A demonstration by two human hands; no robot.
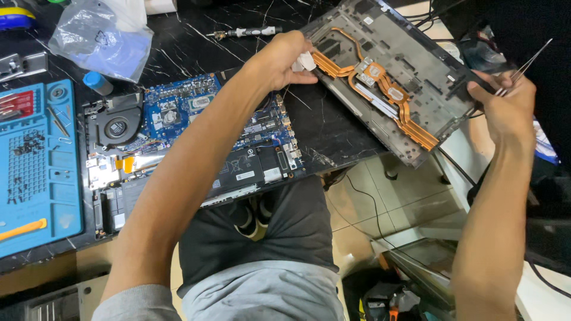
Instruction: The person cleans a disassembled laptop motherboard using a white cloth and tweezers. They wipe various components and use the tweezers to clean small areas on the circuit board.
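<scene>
My left hand [281,59] pinches a small white wad of tissue [306,60] against the copper heat pipes [380,89] of a grey laptop cover panel [416,65]. The panel is tilted and overhangs the table's right edge. My right hand [505,107] grips the panel's far right edge and also holds metal tweezers [526,64] that point up and to the right. Under my left forearm lies an opened laptop base with a blue motherboard [178,110] and a black fan [116,126].
A blue parts mat [35,178] with small screws and an orange pry tool lies at the left. A screwdriver [247,32] and a plastic bag [101,35] sit at the back of the black marble table [324,128]. Cables and tiled floor show below right.
</scene>
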